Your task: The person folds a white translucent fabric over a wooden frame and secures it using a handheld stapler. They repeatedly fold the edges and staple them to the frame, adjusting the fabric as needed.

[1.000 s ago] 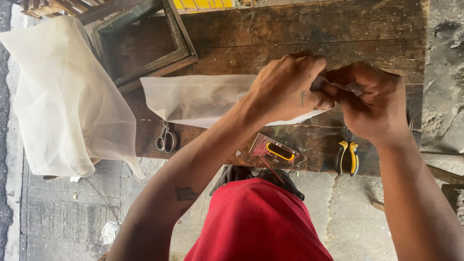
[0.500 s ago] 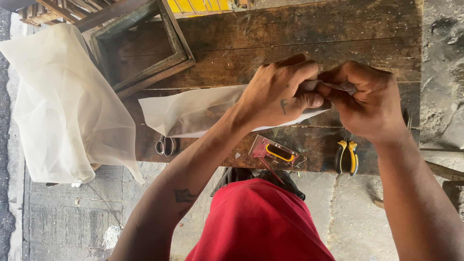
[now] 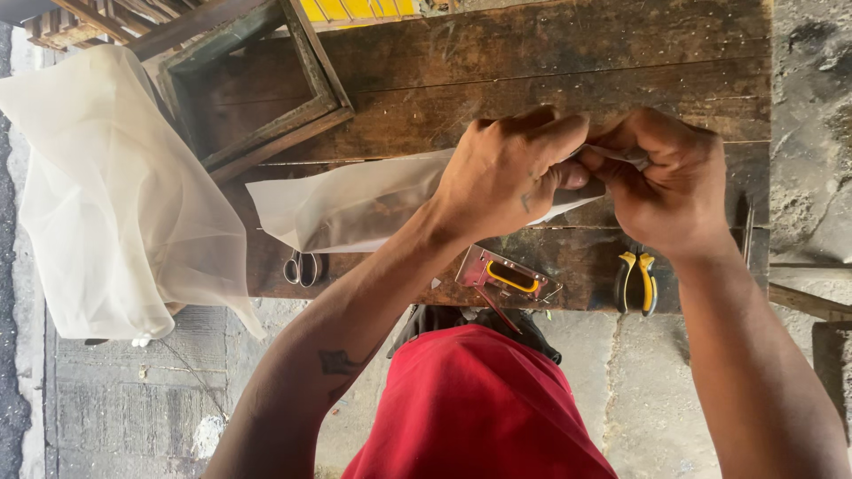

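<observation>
Head view, looking down. My left hand [image 3: 510, 168] and right hand [image 3: 670, 182] meet over the wooden workbench [image 3: 532, 53], both w/ fingers curled nearly shut, pinching one end of a strip of translucent white mesh [image 3: 355, 204]. L thumb and forefinger press together on the strip's edge; R fingers [image 3: 621, 160] fold over the same end, knuckles up, tips touching the L thumb. The pinched bit itself is mostly hidden betw. the two hands. The rest of the strip trails left from my L hand, lying flat on the bench planks.

Near bench edge, just below my hands: a red stapler w/ yellow handle [image 3: 506, 277], and yellow-handled pliers [image 3: 636, 282] under my R wrist. Scissors [image 3: 302, 266] sit partly under the strip's left end. An open wooden frame [image 3: 266, 98] rests on the bench's upper left. A larger sheet of white mesh [image 3: 115, 204] drapes off the bench's left end. Bench planks are dark, worn, scratched. Floor below is grey concrete [image 3: 133, 417]. My red shirt [image 3: 479, 408] fills bottom centre.
</observation>
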